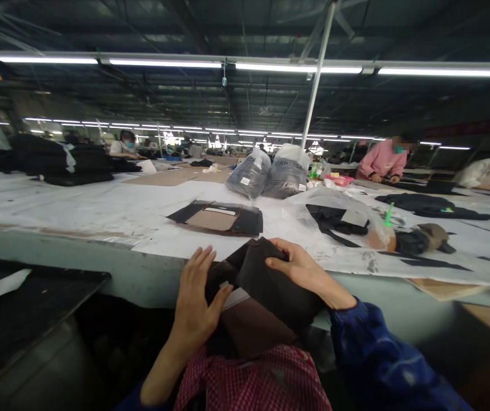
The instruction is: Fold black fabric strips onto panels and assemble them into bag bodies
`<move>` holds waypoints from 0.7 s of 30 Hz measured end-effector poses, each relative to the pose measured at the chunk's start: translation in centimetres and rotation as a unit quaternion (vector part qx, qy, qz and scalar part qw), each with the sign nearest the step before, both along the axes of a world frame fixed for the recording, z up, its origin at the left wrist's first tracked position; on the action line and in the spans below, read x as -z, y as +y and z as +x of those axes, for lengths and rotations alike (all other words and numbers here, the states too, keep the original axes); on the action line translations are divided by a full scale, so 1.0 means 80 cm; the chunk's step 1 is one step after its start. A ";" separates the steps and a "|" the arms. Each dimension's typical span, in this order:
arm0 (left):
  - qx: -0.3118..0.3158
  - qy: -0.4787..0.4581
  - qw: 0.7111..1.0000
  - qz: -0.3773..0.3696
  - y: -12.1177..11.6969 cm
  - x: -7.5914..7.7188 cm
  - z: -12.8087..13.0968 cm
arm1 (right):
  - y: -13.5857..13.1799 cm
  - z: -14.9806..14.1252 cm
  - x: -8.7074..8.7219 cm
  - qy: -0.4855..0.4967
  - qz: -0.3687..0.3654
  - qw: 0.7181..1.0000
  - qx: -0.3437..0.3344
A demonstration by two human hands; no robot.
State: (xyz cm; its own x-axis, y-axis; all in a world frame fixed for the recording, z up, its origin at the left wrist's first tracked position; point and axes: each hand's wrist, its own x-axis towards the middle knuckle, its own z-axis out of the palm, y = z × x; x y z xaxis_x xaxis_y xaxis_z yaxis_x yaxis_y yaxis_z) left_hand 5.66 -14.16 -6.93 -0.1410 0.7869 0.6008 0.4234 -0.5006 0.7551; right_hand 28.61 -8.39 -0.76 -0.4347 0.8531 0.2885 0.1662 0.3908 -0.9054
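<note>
In the head view, my right hand point(298, 265) is pinching the black fabric piece point(270, 279) at the table's point(77, 211) near edge; my left hand point(196, 297) is spreading wide at its left side. A flat panel point(213, 220) is lying between them and two clear bags point(288, 174), one apparently reading CARPISA, their white labels too small to read. Rightward, a loose plastic bag point(305, 200) and green-tipped bottle point(389, 214) are crowding the tabletop.

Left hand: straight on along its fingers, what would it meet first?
Left hand: probably the flat black and tan stack on the white-topped table; perhaps the table's edge first, depth being unclear.
</note>
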 end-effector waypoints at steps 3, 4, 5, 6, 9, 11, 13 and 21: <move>0.024 0.035 0.998 -0.041 0.030 0.006 0.008 | -0.026 0.002 -0.015 -0.009 -0.036 0.999 -0.021; 0.044 0.032 0.997 -0.057 0.034 0.007 0.013 | -0.031 0.003 -0.019 -0.009 -0.046 0.999 -0.023; 0.060 0.027 0.996 -0.066 0.036 0.007 0.018 | -0.034 0.006 -0.022 -0.009 -0.053 0.998 -0.022; 0.071 0.022 0.995 -0.068 0.036 0.005 0.023 | -0.036 0.008 -0.025 -0.009 -0.057 0.998 -0.020; 0.082 0.006 0.993 -0.079 0.033 -0.005 0.036 | -0.038 0.017 -0.031 -0.008 -0.057 0.998 -0.007; 0.096 -0.007 0.991 -0.091 0.030 -0.015 0.039 | -0.037 0.023 -0.034 -0.023 -0.039 0.999 0.004; 0.136 -0.024 0.985 -0.107 0.024 -0.026 0.040 | -0.036 0.027 -0.037 -0.051 -0.010 0.999 0.018; 0.175 -0.039 0.974 -0.137 -0.010 -0.061 0.042 | -0.050 0.018 -0.058 -0.121 0.171 0.976 0.060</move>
